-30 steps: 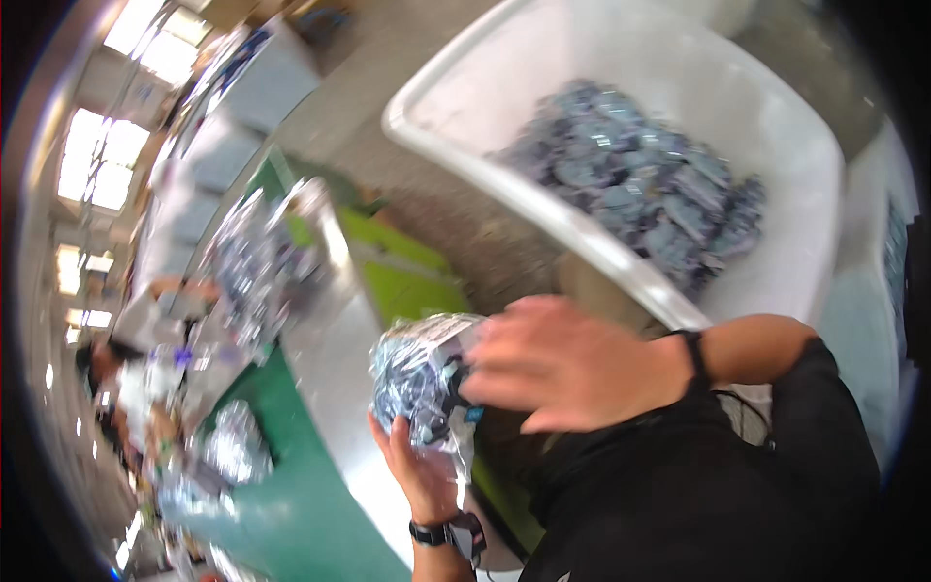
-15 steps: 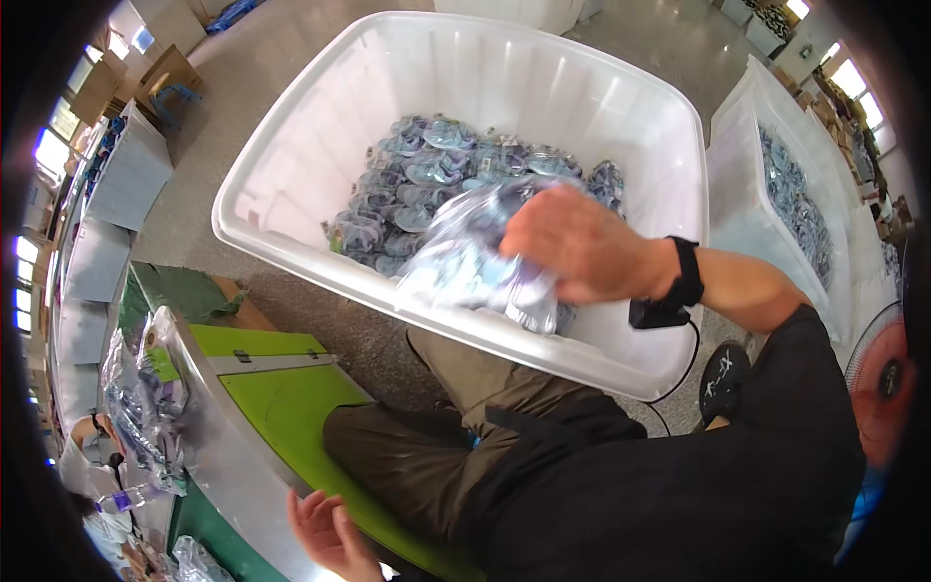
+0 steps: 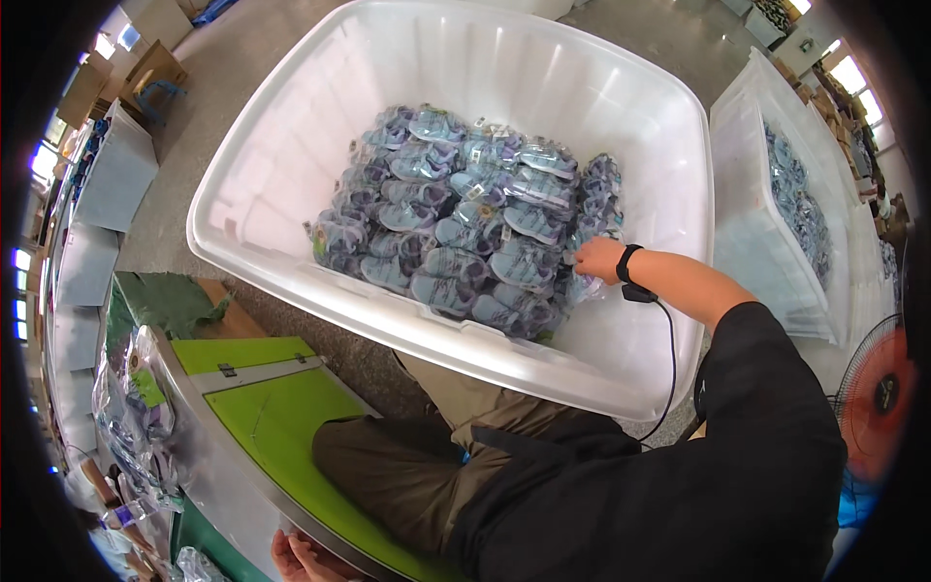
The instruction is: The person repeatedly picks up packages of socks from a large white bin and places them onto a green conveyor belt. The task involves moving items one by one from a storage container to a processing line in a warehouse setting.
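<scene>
We seem to be settling bagged shoes [image 3: 470, 225] in the white tub [image 3: 273, 170]; our right hand [image 3: 600, 259] curls against their four o'clock edge, grip unclear. Our left hand [image 3: 306, 560], at seven o'clock, is half open, seemingly empty. Next calls for neat alignment.

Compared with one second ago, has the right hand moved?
Yes, forward: against the white bin, the right hand went from outside the near rim to inside, beside bagged shoes.

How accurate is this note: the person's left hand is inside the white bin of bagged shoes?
Wrong hand: the head view shows the right hand inside the white bin of bagged shoes; the left hand is by the metal table.
</scene>
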`<state>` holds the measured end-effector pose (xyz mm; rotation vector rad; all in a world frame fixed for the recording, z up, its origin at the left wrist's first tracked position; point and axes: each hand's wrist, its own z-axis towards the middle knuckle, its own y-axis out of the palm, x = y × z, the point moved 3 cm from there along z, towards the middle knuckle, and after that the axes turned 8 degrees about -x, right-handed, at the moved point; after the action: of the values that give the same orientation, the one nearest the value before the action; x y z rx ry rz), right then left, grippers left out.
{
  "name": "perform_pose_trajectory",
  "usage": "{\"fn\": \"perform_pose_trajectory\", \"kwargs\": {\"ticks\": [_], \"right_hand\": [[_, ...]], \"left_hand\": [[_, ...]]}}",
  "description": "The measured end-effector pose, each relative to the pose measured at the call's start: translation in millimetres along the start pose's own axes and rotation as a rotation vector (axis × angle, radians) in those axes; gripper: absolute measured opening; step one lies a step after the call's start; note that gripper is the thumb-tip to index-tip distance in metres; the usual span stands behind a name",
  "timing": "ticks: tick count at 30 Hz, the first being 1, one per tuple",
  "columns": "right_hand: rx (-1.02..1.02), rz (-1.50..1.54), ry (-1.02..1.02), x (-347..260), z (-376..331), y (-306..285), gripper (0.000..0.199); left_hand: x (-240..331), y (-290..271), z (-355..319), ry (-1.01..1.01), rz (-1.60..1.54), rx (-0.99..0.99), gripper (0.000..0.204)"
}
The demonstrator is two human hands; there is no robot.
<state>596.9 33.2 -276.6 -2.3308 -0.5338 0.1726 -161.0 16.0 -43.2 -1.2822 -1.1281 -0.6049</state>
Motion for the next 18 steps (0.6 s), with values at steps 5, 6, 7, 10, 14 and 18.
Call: {"fn": "perform_pose_trajectory", "kwargs": {"ticks": [5,6,7,10,14,18], "right_hand": [[-0.193,-0.162,0.100,-5.9,24.7,55.6,0.035],[-0.238,-0.106,0.121,-8.3,28.3,62.1,0.037],[-0.291,-0.084,0.138,-11.3,32.3,67.1,0.038],[-0.422,0.062,0.197,-16.4,41.5,71.4,0.046],[-0.466,0.141,0.265,-21.9,42.7,60.3,0.049],[-0.410,0.209,0.241,-31.0,35.9,42.8,0.048]], "left_hand": [[7.1,4.8,1.8,-0.003,0.020,0.035,0.026],[7.4,6.0,1.4,-0.017,0.020,0.037,0.026],[7.7,6.7,0.7,-0.032,0.021,0.040,0.025],[9.7,7.0,0.1,-0.026,0.058,0.059,0.024],[8.2,4.5,-0.3,-0.065,0.058,0.070,0.023],[3.8,3.6,-0.2,-0.054,0.029,0.079,0.024]]}}
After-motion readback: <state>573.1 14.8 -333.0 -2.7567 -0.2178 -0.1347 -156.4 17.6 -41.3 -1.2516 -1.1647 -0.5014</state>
